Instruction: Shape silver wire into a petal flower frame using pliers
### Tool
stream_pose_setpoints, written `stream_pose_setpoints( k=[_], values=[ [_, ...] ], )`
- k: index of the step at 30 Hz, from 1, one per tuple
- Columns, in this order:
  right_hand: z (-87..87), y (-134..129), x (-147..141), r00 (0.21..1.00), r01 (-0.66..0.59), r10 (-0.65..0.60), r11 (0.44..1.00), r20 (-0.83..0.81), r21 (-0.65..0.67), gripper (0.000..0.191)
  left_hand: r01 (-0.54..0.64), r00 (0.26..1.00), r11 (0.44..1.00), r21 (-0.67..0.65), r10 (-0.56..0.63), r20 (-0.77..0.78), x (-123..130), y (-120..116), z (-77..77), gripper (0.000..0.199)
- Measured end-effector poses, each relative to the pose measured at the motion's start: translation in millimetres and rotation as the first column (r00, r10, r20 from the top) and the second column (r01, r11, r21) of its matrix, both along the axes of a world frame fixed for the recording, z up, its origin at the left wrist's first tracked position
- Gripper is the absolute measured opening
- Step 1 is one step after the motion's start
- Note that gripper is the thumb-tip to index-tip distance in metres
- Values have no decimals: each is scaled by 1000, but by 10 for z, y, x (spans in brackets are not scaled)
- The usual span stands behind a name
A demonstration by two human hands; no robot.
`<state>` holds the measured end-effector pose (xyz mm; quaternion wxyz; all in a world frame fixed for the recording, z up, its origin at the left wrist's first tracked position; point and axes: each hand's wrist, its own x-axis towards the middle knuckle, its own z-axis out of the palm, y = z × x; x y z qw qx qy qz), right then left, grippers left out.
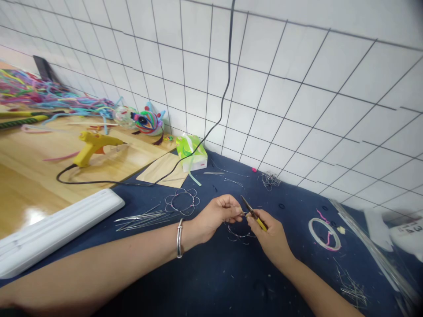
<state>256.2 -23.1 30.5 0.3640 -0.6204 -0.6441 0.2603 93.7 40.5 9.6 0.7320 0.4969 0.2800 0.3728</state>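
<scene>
Left hand: thumb and index pinched together on wire ring, other fingers curled in. Right hand: closed around pliers, yellow handle in the grip, dark tip pointing far and left. Right fingertips meet left ones at the ring's far edge; can't tell if they also touch wire. Pliers' jaws: can't tell if apart. Ring hangs just below both hands, over dark blue mat, small loops on its near side.

Bracelet on left wrist. Left of left hand, on mat: flower-shaped ring, then loose wires, then white bar at near left. Far side: tissue box by wall, wire tangle to its right. Right: white coil with pink strip, clippings nearer. Far left, wood table: glue gun with black cord, pipe cleaners, colourful mask.
</scene>
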Motion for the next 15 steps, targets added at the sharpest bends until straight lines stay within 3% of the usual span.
stream_pose_setpoints(
  k=[10,15],
  values=[
    [31,-9,68,994,-103,103,995,-36,-16,24,-68,998,993,99,68,10,10,4,14,11],
    [103,10,210,998,-43,42,999,-41,-25,29,-55,998,991,123,54,19,-20,12,90,11]
  ],
)
